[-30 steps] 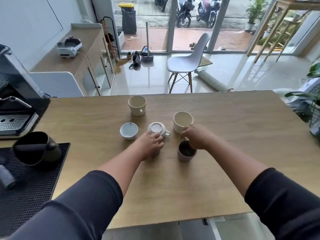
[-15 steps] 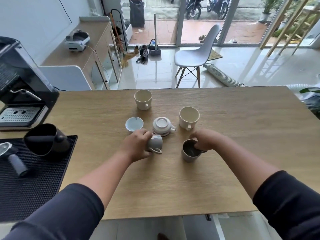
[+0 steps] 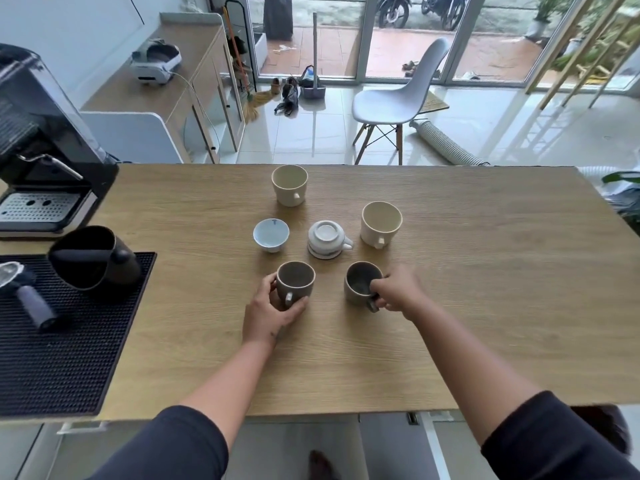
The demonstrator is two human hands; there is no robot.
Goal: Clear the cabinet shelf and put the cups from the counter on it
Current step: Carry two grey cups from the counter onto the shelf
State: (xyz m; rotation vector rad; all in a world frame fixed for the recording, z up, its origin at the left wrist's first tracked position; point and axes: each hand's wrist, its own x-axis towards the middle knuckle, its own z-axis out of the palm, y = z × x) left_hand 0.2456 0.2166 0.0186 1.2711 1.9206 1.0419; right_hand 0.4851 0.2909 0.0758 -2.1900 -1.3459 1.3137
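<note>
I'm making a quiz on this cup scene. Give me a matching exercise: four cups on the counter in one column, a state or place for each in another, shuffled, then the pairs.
Things:
1. grey cup on the left
2. grey cup on the right
3. white cup in the middle
4. small pale blue bowl-cup

States:
A. upside down, base up
B. held at its handle by the right hand
C. upright, untouched, left of the white cup
D. cradled by the left hand

Pairs: 1-D, 2-B, 3-A, 4-C
</note>
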